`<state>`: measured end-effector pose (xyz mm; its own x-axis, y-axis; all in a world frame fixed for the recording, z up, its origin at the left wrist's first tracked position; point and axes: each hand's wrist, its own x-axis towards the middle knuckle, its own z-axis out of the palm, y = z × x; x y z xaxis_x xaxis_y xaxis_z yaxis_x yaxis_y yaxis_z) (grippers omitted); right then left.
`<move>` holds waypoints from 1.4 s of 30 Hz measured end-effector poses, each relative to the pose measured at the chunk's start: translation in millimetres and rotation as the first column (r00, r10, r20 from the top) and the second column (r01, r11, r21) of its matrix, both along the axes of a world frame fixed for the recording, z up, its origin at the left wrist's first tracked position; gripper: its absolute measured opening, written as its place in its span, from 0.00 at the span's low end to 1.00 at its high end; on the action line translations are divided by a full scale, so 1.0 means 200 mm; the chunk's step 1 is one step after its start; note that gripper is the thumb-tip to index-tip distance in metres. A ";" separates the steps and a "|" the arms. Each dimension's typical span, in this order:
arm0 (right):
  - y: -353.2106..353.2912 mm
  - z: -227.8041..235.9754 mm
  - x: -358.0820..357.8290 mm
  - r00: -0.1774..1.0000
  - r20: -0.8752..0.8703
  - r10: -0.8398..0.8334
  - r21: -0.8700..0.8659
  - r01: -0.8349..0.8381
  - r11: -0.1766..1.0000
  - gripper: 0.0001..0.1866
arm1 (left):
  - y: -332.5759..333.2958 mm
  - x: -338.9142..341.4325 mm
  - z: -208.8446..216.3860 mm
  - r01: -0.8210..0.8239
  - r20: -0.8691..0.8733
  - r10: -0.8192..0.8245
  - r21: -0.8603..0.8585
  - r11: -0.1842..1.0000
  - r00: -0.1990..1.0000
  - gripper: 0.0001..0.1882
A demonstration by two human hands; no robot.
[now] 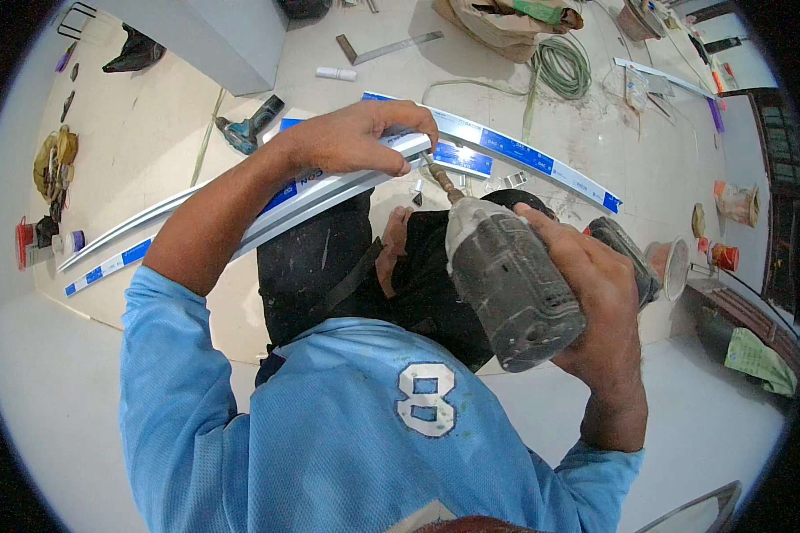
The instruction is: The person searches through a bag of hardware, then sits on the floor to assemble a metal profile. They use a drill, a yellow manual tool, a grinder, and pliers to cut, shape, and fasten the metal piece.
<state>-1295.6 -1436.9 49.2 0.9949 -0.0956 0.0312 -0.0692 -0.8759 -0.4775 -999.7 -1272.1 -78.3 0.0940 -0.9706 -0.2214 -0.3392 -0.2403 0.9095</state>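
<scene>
My left hand point(351, 138) is wrapped over the end of a long white metal profile point(316, 206) with blue printed film, which slants across my lap toward the lower left. A worn grey-black cordless drill point(511, 280) is in my right hand point(600, 284), its grip partly hidden by the fingers. The drill bit point(442, 178) meets the profile's end, close to my left fingertips. Whether the tip has entered the metal I cannot tell. My bare foot point(391, 249) shows below the profile, between my dark-clad legs.
Beyond my knees another blue-filmed profile point(524, 155) lies on the tiled floor, near small metal pieces point(509, 182). A teal-black power tool point(249, 126) rests beside a pillar point(227, 44). Farther off are a carpenter's square point(391, 48), a coiled hose point(562, 71) and a sack point(480, 27). A bucket point(676, 266) stands right.
</scene>
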 end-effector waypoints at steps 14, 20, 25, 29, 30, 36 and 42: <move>-0.04 0.03 0.09 0.993 -0.055 0.108 -0.150 -0.116 0.982 0.37 | -0.02 0.03 -0.05 0.047 0.030 -0.049 0.050 0.998 0.998 0.32; -0.04 0.05 0.14 0.989 -0.131 0.065 -0.111 -0.079 0.991 0.40 | 0.00 0.04 -0.07 0.017 0.010 -0.018 0.056 0.998 1.000 0.32; -0.05 0.03 0.13 0.995 -0.092 0.048 -0.063 -0.054 0.997 0.40 | -0.01 0.02 -0.10 0.006 -0.012 -0.007 -0.043 0.999 1.000 0.31; -0.08 0.01 0.15 0.993 -0.093 0.067 -0.003 -0.067 0.998 0.41 | 0.00 0.02 -0.07 -0.011 -0.006 0.011 -0.009 1.000 1.000 0.30; -0.08 0.01 0.15 0.993 -0.097 0.063 0.003 -0.063 0.998 0.41 | 0.00 0.02 -0.07 -0.007 -0.017 0.007 -0.032 0.999 1.000 0.30; -0.08 0.03 0.15 0.987 -0.142 0.068 0.032 -0.065 0.997 0.46 | -0.01 0.01 -0.05 0.011 -0.049 -0.012 -0.021 1.000 0.999 0.29; -0.05 0.01 0.14 0.993 -0.116 0.020 0.076 -0.012 0.997 0.53 | -0.01 0.01 -0.07 -0.001 -0.004 0.001 -0.055 0.998 1.000 0.27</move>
<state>-1267.3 -1447.5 51.9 0.9928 -0.0774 -0.0915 -0.1144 -0.8394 -0.5314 -997.4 -1274.0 -91.8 0.0943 -0.9813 -0.1680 -0.3356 -0.1902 0.9226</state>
